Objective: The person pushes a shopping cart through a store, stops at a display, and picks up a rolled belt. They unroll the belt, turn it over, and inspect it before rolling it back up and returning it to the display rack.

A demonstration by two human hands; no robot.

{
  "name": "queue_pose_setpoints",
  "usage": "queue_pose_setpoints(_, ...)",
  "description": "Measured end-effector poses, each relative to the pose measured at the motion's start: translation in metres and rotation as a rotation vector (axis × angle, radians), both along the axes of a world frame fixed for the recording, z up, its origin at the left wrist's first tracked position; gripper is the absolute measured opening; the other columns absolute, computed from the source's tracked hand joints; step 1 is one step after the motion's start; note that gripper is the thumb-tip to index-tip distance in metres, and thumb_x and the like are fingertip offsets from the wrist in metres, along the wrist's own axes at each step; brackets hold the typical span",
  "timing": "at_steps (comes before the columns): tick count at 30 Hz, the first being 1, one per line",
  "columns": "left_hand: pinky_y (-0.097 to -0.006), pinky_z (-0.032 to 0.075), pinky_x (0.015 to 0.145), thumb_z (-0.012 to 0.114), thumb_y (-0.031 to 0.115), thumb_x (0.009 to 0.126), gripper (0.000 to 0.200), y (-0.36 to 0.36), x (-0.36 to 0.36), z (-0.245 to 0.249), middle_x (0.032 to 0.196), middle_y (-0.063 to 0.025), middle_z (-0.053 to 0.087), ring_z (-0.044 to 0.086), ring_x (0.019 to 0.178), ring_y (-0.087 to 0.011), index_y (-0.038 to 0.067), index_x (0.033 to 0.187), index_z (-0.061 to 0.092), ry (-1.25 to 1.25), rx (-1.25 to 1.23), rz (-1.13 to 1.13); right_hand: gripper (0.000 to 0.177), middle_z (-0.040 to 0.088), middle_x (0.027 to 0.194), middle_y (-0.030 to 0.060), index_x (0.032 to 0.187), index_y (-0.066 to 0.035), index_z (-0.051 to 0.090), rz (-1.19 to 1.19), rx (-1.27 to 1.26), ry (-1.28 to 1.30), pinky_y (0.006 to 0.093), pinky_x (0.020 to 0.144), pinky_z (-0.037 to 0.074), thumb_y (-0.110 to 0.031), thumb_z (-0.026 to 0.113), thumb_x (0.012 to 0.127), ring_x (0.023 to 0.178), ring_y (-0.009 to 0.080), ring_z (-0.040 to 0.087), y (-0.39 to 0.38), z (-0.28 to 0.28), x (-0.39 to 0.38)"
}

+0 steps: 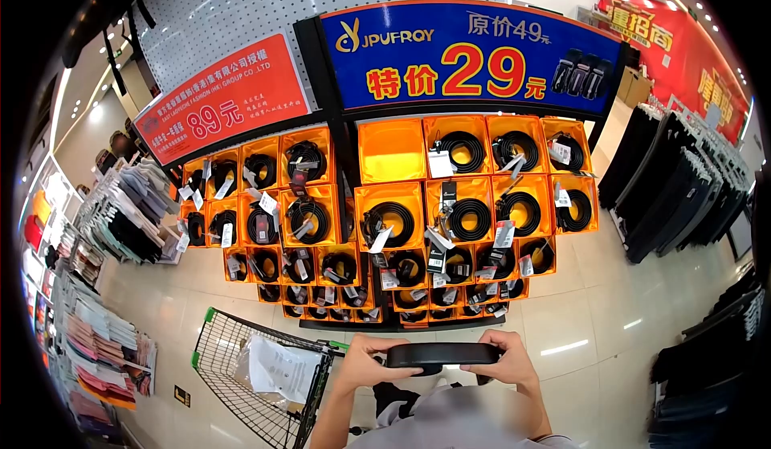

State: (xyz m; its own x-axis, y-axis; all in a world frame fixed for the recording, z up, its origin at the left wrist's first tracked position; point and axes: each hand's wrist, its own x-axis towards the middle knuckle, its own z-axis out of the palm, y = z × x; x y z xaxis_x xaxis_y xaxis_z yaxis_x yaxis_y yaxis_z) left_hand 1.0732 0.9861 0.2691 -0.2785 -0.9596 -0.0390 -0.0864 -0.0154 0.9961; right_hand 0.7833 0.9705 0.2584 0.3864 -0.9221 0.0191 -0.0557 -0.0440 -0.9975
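A black belt (443, 355), rolled into a coil and seen edge-on, is held level in front of my body. My left hand (368, 361) grips its left end, with the fingers closed round it. At the opposite end, my right hand (509, 359) has its fingers closed on the coil too. Beyond the hands stands a belt display with tiers of orange boxes (391, 151), most holding coiled black belts (469, 219) with tags. The top-left box of the right section shows only its bare yellow lining.
A shopping cart (241, 378) with a white plastic bag (281, 371) stands at my left. Price signs (474, 59) top the display. Racks of trousers (666, 180) line the right, and clothes racks (120, 208) the left. Glossy floor tiles (574, 312) show between them.
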Motion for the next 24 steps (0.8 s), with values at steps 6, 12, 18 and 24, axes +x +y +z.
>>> queue_pose_setpoints(6,-0.0264,0.056,0.076,0.085,-0.006,0.066,0.041,-0.007,-0.031,-0.002,0.092,-0.0119,0.073,0.068,0.08,-0.0121,-0.012,0.104,0.07,0.31,-0.211,0.129,0.039,0.061,0.097,0.0038,0.099,-0.002,0.058,0.043,-0.003,-0.279,0.022,0.074,0.05,-0.004,0.087,0.073,0.088,0.0071,0.061,0.002,-0.014,0.032)
queue_pose_setpoints(12,-0.0265,0.056,0.074,0.083,-0.008,0.068,0.041,-0.007,-0.045,0.0,0.091,-0.0112,0.073,0.067,0.08,-0.0118,-0.013,0.106,0.069,0.355,-0.263,0.218,0.05,0.057,0.117,0.0093,0.113,0.0,0.053,-0.075,-0.077,-0.655,0.0283,0.092,0.05,-0.001,0.085,0.074,0.104,0.0128,0.059,0.003,-0.014,0.06)
queue_pose_setpoints(18,-0.0255,0.054,0.078,0.078,-0.007,0.076,0.032,-0.006,-0.057,0.008,0.096,-0.008,0.072,0.066,0.084,-0.0109,-0.009,0.107,0.07,0.39,-0.104,0.356,0.058,0.065,0.114,0.0074,0.127,0.005,0.057,-0.049,0.048,-0.429,0.0289,0.092,0.05,-0.004,0.084,0.077,0.103,0.0122,0.061,-0.002,-0.002,0.063)
queue_pose_setpoints(24,-0.0259,0.052,0.08,0.072,-0.003,0.084,0.021,-0.014,-0.058,0.016,0.097,-0.008,0.072,0.066,0.086,-0.0112,-0.008,0.104,0.069,0.446,0.031,0.377,0.04,0.065,0.079,-0.0024,0.113,0.002,0.065,-0.102,0.228,-0.33,0.0183,0.047,0.037,-0.011,0.083,0.08,0.055,0.0005,0.049,-0.01,0.009,0.063)
